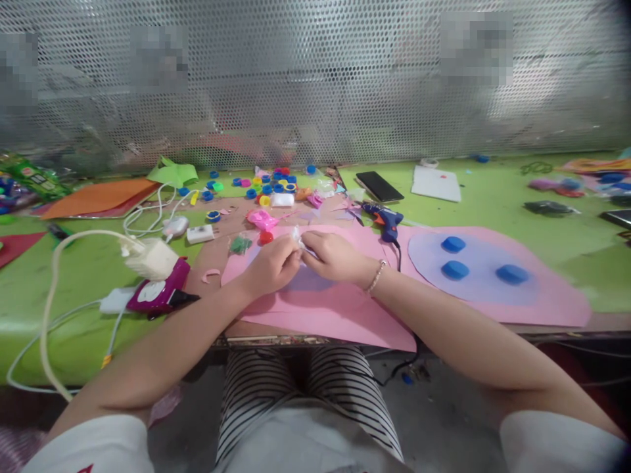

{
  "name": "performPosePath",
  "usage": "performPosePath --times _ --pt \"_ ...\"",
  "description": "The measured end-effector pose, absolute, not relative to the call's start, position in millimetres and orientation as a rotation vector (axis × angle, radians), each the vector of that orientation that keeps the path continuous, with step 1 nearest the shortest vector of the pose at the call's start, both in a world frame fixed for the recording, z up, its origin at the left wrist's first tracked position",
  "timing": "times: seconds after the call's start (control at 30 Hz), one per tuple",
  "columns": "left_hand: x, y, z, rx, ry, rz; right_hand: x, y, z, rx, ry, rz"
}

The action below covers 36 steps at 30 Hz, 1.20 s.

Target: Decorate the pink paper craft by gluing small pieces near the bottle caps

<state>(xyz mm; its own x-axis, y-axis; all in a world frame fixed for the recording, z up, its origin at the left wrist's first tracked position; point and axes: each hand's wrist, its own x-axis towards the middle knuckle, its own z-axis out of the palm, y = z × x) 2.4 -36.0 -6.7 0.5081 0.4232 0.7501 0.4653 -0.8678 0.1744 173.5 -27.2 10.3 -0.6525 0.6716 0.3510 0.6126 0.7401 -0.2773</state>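
My left hand (277,263) and my right hand (336,255) meet above the pink paper sheet (340,318), fingers pinched together. Between them shows a small crumpled white piece (296,235) that looks like thin plastic or tissue; most of it is hidden by the fingers. Under the hands lies a pale purple paper shape (310,278), partly covered. Just beyond my left hand sit a red bottle cap (266,237) and a clear packet with green bits (240,245). A bright pink plastic bag (263,219) lies a little further back.
A dark blue glue gun (387,220) rests right of my hands, its cord running down. Farther right, several blue caps (455,269) sit on a purple oval. Loose coloured caps (266,189), a phone (379,186) and a purple power strip (160,289) with cables surround the work spot.
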Motion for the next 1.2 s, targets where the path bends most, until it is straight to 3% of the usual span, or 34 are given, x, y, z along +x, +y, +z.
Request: performPosePath --times 0.8,0.97,1.2 --pt "-1.0 -35.5 -1.1 -2.79 -0.882 -1.338 175.3 -16.1 8.8 -0.66 -2.367 0.493" --pt "-6.0 -29.6 0.2 -2.564 -0.837 -1.385 175.8 -20.4 14.9 -0.692 -2.261 0.627" --pt "-9.7 -20.0 -1.4 -2.666 -0.787 -1.174 173.8 -21.4 14.6 -0.663 -2.207 0.78"
